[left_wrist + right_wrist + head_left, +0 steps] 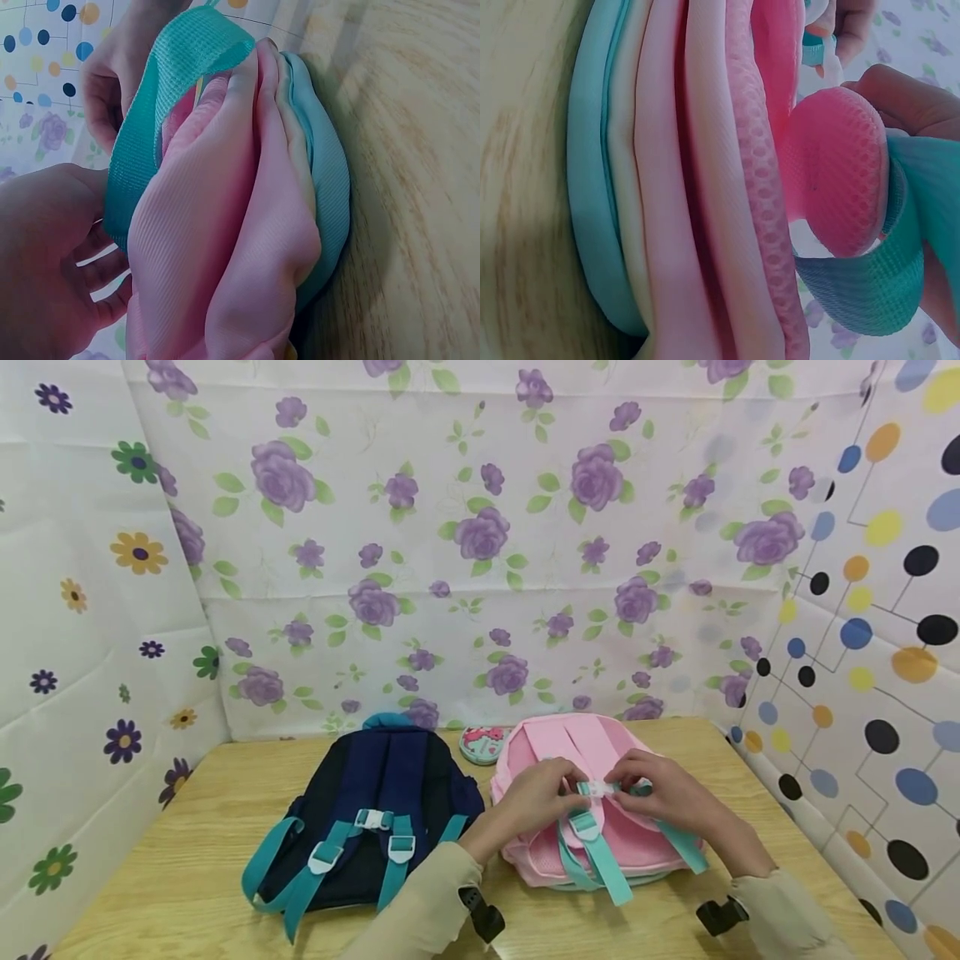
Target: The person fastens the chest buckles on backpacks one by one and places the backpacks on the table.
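Observation:
A pink backpack (540, 860) lies on the table with its shoulder straps facing up. Teal webbing hangs from those straps, and a white chest-strap buckle (597, 788) joins them near the middle. At the buckle's left end, my left hand (542, 795) pinches between thumb and fingers. My right hand (666, 789) pinches the opposite end, the two hands close together. In the right wrist view, a padded pink strap (840, 172) and a loop of teal webbing (870, 300) partly cover the right hand. The left wrist view shows my left hand (45, 255) beside the bag's pink side.
Left of the pink bag lies a navy backpack (363, 868) with teal straps and its white chest buckle fastened. A small round teal-and-pink case (482, 745) sits behind, between the bags. Patterned cloth walls (450, 568) enclose the wooden table (187, 860) at the back and sides.

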`<state>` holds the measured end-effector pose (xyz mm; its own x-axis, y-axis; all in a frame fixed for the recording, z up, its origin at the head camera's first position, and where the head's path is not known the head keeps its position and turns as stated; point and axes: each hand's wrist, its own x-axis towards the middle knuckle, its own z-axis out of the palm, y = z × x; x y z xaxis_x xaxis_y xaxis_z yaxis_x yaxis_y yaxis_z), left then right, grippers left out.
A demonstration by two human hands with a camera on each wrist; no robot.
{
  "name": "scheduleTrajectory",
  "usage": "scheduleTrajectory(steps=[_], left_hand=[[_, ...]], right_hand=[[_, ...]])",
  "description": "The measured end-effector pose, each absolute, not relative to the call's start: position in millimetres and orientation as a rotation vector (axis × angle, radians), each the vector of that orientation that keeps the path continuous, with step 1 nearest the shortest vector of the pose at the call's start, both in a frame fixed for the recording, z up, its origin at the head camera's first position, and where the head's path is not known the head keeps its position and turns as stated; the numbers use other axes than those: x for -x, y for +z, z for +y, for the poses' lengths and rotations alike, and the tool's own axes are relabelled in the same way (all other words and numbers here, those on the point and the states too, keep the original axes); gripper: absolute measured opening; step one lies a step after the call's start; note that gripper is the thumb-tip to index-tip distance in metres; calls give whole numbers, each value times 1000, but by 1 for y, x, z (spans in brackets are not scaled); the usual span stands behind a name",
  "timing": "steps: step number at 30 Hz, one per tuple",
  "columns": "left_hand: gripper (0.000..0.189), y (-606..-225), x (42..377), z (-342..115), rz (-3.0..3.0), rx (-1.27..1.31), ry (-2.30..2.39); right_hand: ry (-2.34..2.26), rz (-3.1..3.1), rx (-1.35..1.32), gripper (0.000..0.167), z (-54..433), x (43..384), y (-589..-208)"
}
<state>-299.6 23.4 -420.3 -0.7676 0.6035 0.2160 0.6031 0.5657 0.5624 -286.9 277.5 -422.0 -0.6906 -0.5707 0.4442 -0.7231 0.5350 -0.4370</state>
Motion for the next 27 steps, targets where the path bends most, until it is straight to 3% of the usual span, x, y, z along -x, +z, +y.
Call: scheduleTrajectory(steps=[19,27], left_hand=[[29,-427,301,29,2804,-1005,1035],[46,-424,298,20,2838,-1004,908]], right_hand=[[876,-2534,-1093,24,267,286,-422],[814,-2579,-1082,17,273,286,-424]])
